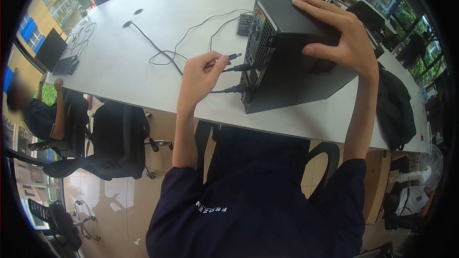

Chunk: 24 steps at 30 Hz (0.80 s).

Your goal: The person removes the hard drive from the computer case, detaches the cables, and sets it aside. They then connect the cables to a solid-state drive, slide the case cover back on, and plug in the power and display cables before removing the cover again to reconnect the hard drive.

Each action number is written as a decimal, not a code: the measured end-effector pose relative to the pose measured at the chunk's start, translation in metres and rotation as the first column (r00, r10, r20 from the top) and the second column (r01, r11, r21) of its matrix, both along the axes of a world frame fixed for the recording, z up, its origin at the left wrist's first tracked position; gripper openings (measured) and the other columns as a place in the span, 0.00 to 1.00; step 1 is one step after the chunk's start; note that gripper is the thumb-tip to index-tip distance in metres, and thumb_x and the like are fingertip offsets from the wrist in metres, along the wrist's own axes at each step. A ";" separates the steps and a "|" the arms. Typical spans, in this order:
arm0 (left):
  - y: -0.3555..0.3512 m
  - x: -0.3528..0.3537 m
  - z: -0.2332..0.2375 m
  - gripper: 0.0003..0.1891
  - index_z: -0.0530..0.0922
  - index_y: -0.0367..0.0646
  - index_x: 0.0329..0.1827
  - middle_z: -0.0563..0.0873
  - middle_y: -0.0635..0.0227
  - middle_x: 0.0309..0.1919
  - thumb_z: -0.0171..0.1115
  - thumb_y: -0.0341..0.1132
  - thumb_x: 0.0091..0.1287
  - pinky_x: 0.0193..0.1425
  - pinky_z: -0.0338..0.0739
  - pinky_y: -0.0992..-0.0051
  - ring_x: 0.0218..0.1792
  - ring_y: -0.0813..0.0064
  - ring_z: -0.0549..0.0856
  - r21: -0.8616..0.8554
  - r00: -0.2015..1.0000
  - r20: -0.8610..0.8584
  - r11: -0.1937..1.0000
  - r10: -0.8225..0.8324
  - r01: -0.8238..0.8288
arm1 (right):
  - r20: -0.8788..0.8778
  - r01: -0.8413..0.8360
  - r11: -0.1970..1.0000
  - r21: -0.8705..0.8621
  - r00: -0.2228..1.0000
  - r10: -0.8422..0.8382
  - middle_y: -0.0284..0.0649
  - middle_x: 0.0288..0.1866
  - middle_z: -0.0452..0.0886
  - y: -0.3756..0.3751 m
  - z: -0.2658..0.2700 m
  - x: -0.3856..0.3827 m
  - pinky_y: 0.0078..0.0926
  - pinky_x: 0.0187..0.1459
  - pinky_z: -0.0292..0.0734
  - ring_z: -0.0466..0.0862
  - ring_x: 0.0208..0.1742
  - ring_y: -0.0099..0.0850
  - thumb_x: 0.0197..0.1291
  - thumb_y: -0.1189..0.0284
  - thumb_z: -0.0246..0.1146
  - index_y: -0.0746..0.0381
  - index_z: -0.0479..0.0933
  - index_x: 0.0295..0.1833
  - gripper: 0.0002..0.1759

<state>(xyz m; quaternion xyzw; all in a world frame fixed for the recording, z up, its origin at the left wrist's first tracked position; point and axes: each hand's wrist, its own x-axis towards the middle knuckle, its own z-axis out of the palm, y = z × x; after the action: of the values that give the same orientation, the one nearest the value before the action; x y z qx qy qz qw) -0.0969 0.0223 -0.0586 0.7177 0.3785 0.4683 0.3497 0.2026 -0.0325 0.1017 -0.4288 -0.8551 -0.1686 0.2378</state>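
A black desktop computer tower [291, 74] stands on the white table, its back panel [260, 43] with ports facing left. My left hand [198, 76] pinches a black USB plug [234, 56], its metal tip pointing at the back panel, a small gap away. Below it, a black plug [243, 68] and a thicker power plug [236, 89] sit in the back of the tower. My right hand [342, 38] lies over the tower's top edge, fingers spread, thumb against the side; nothing is gripped in it.
A keyboard [244, 25] lies behind the tower, with loose cables [165, 52] across the white table [143, 76]. A black bag [396, 107] rests at right. Another person [40, 114] sits at left near a monitor [51, 50]. An office chair [117, 134] stands beside the table.
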 end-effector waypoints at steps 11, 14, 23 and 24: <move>0.017 0.013 -0.017 0.14 0.79 0.35 0.28 0.72 0.75 0.23 0.61 0.36 0.70 0.32 0.57 0.77 0.27 0.84 0.66 0.002 0.958 0.206 0.979 -0.202 0.206 | -0.017 0.001 1.000 -0.014 1.000 -0.002 0.48 0.66 0.83 -0.001 0.000 -0.002 0.39 0.66 0.76 0.83 0.65 0.47 0.45 0.41 0.77 0.49 0.83 0.66 0.42; 0.020 0.013 -0.018 0.15 0.77 0.35 0.26 0.71 0.76 0.21 0.59 0.36 0.69 0.32 0.57 0.76 0.27 0.85 0.65 -0.048 0.953 0.208 0.971 -0.220 0.235 | -0.005 0.003 1.000 -0.007 1.000 -0.003 0.48 0.66 0.83 0.000 0.001 -0.002 0.39 0.66 0.76 0.83 0.65 0.47 0.45 0.41 0.77 0.48 0.83 0.66 0.42; 0.018 0.011 -0.017 0.18 0.80 0.36 0.28 0.76 0.75 0.22 0.56 0.39 0.73 0.31 0.59 0.76 0.27 0.85 0.68 -0.086 0.956 0.152 0.960 -0.250 0.265 | -0.015 0.012 1.000 -0.023 1.000 -0.013 0.48 0.67 0.82 0.000 0.000 -0.002 0.39 0.66 0.76 0.83 0.65 0.47 0.46 0.41 0.76 0.48 0.83 0.67 0.42; 0.016 0.013 -0.016 0.19 0.81 0.37 0.29 0.78 0.73 0.23 0.54 0.41 0.75 0.35 0.63 0.77 0.29 0.83 0.71 -0.094 0.948 0.138 0.949 -0.286 0.301 | -0.018 0.005 1.000 -0.027 1.000 -0.006 0.48 0.67 0.82 -0.001 0.000 -0.002 0.39 0.66 0.76 0.83 0.65 0.46 0.46 0.41 0.77 0.48 0.83 0.67 0.42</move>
<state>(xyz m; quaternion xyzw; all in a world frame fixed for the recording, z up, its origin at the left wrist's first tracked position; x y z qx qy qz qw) -0.0840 0.0379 -0.0743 0.7147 0.2712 0.4319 0.4786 0.2011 -0.0332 0.1019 -0.4358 -0.8539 -0.1537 0.2393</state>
